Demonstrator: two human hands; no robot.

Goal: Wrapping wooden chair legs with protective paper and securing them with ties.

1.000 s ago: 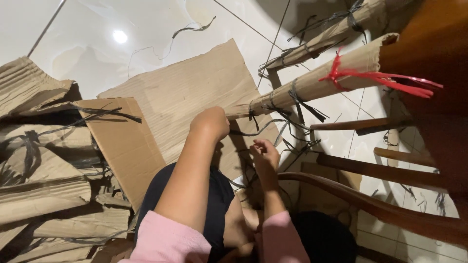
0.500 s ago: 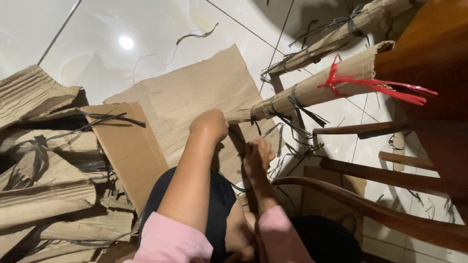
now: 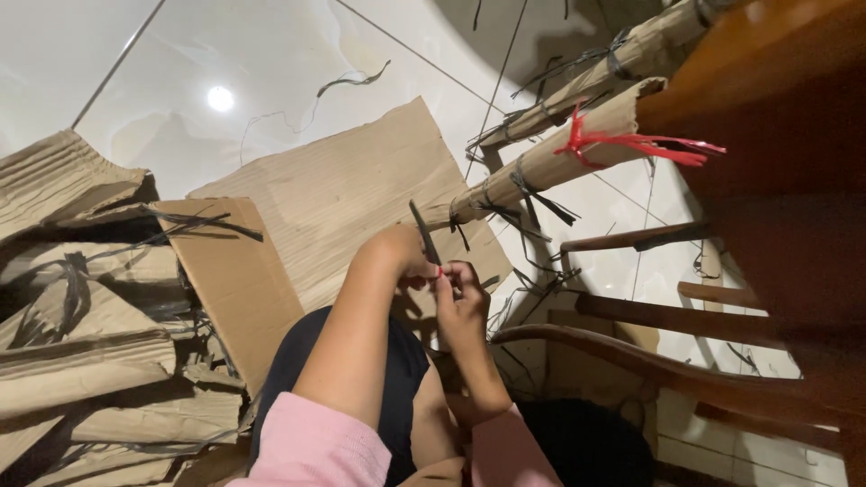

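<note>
Dark strap, upright between hands

Counted two hands, one dark strap between them, two rolled cardboard tubes, one red tie, one flat cardboard sheet.

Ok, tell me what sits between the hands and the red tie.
In the head view, the rolled cardboard tube, wrapped with black strips, spans from the hands to the red tie.

left hand and right hand touching, fingers pinched
</note>
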